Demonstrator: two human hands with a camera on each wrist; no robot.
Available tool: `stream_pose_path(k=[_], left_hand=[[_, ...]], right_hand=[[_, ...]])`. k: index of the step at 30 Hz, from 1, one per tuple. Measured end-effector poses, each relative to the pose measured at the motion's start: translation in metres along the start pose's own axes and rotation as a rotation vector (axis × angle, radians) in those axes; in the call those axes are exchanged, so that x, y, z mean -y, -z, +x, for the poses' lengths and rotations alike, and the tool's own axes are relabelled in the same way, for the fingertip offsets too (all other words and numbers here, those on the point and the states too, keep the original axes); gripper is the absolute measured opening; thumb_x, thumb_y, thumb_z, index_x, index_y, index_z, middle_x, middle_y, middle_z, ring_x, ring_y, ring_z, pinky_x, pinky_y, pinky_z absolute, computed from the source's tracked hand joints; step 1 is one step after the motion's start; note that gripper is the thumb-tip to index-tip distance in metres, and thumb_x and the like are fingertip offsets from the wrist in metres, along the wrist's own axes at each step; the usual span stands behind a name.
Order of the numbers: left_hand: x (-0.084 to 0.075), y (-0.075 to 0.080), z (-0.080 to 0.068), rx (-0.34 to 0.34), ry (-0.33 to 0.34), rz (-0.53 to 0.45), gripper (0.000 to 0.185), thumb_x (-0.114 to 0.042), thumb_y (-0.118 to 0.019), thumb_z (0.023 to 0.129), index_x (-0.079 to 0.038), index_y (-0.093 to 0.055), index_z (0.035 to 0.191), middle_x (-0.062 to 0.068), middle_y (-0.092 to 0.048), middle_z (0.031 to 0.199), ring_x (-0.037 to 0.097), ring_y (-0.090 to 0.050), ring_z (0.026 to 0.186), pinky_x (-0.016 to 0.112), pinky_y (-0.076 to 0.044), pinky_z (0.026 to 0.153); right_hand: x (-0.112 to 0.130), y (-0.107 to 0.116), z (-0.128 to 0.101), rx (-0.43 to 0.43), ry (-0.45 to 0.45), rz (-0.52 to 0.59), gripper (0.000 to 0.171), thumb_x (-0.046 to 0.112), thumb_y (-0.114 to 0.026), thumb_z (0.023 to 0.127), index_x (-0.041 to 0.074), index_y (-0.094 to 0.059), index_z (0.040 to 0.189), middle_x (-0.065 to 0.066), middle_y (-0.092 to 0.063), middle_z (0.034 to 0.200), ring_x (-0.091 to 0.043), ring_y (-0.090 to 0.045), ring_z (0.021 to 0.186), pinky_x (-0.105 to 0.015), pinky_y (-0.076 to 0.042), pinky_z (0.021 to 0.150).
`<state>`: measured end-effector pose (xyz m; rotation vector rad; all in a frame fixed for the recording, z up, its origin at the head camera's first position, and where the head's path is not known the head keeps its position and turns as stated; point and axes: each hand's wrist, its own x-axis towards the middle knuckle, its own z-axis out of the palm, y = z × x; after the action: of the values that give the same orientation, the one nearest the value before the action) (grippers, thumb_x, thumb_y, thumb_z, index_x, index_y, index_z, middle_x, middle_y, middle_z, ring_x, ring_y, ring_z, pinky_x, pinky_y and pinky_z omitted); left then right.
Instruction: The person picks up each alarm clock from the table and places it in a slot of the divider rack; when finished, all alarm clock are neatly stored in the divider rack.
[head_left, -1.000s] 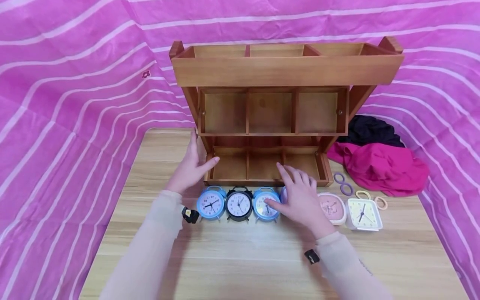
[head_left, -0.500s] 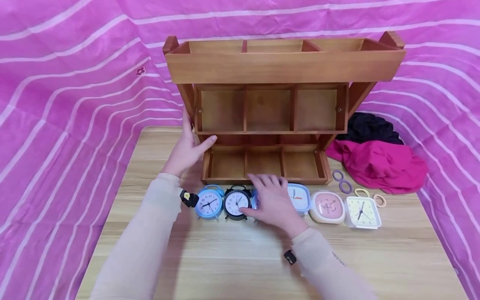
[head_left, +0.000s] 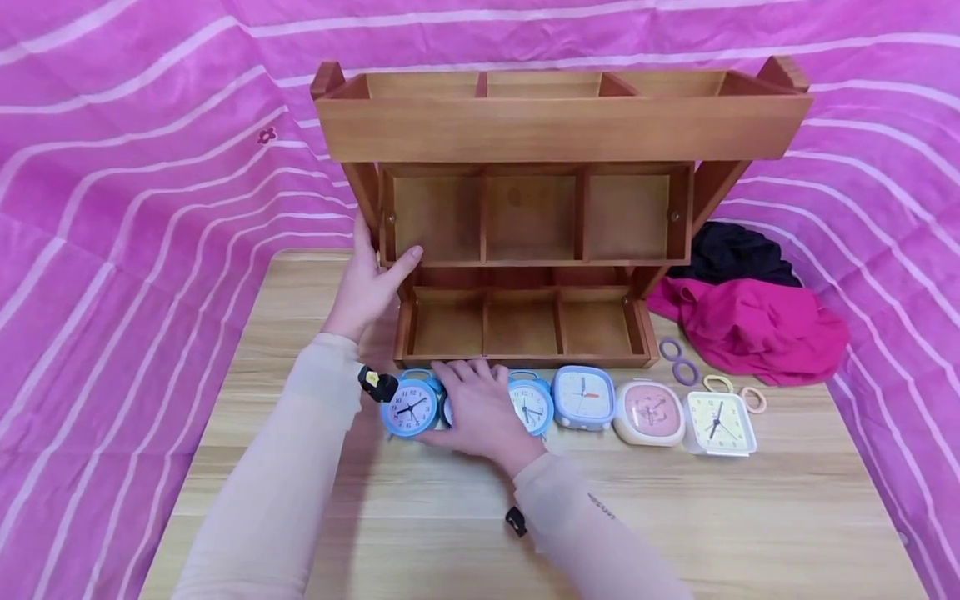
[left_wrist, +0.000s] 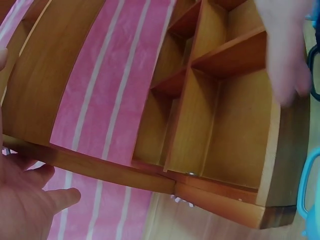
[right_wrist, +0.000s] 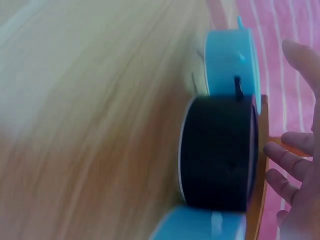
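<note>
My left hand [head_left: 367, 287] is at the left side of a three-tier wooden shelf [head_left: 562, 129], thumb spread from straight fingers. In the left wrist view its fingers [left_wrist: 62, 200] are beside a shelf upright; touching cannot be told. My right hand [head_left: 483, 412] spreads over a row of alarm clocks, above a black twin-bell alarm clock [right_wrist: 217, 152], mostly hidden by it in the head view. Light-blue alarm clocks stand either side, one left [head_left: 408, 407], one right [head_left: 534, 406]. In the right wrist view the fingers [right_wrist: 287, 160] look loose, with nothing held.
Farther right are a blue square clock [head_left: 583, 396], a pink-faced clock [head_left: 651, 412] and a white square clock [head_left: 722, 422]. Beyond them lie purple rings [head_left: 686, 372], paler rings [head_left: 717, 383], magenta cloth [head_left: 757, 329] and black cloth [head_left: 742, 254]. Striped pink fabric [head_left: 150, 250] encloses the table.
My right hand has swept left along the clocks, uncovering the blue square clock and second light-blue clock. My left hand has moved up along the shelf's side. The head view has shifted slightly.
</note>
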<state>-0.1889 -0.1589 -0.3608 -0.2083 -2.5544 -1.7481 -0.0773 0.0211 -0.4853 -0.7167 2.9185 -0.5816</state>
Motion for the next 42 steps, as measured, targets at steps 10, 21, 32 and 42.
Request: stream_pose_path(k=[10, 21, 32, 42], left_hand=[[-0.001, 0.001, 0.003, -0.023, 0.029, -0.026, 0.092, -0.025, -0.070, 0.100, -0.018, -0.007, 0.166, 0.012, -0.030, 0.166, 0.030, -0.035, 0.152, 0.049, -0.031, 0.124], [0.028, 0.003, 0.016, -0.020, 0.021, -0.005, 0.099, -0.026, -0.074, 0.098, -0.028, -0.002, 0.167, 0.007, -0.027, 0.169, 0.026, -0.033, 0.152, 0.047, -0.029, 0.125], [0.037, 0.000, 0.018, -0.020, 0.010, -0.003, 0.101, -0.039, -0.074, 0.097, -0.034, -0.002, 0.167, 0.000, -0.027, 0.168, 0.023, -0.035, 0.151, 0.047, -0.031, 0.124], [0.037, -0.001, 0.020, -0.014, 0.008, 0.040, 0.102, -0.040, -0.073, 0.098, -0.033, 0.000, 0.167, 0.001, -0.027, 0.170, 0.023, -0.036, 0.151, 0.043, -0.027, 0.126]], right_hand=[[0.023, -0.022, 0.014, 0.066, -0.047, -0.037, 0.108, 0.083, -0.076, 0.069, 0.021, -0.050, 0.153, -0.001, -0.056, 0.137, -0.026, -0.043, 0.126, -0.053, -0.035, 0.100], [0.030, -0.030, 0.017, 0.022, -0.089, -0.007, 0.095, 0.073, -0.085, 0.068, 0.021, -0.060, 0.144, -0.001, -0.055, 0.124, -0.024, -0.044, 0.121, -0.051, -0.035, 0.100], [0.027, -0.037, 0.017, 0.006, -0.096, 0.057, 0.094, 0.066, -0.089, 0.068, 0.019, -0.061, 0.144, -0.001, -0.056, 0.125, -0.022, -0.045, 0.118, -0.050, -0.034, 0.100], [0.031, -0.035, 0.016, -0.032, -0.053, 0.122, 0.092, 0.063, -0.091, 0.067, 0.021, -0.062, 0.143, 0.002, -0.053, 0.117, -0.019, -0.043, 0.113, -0.047, -0.032, 0.096]])
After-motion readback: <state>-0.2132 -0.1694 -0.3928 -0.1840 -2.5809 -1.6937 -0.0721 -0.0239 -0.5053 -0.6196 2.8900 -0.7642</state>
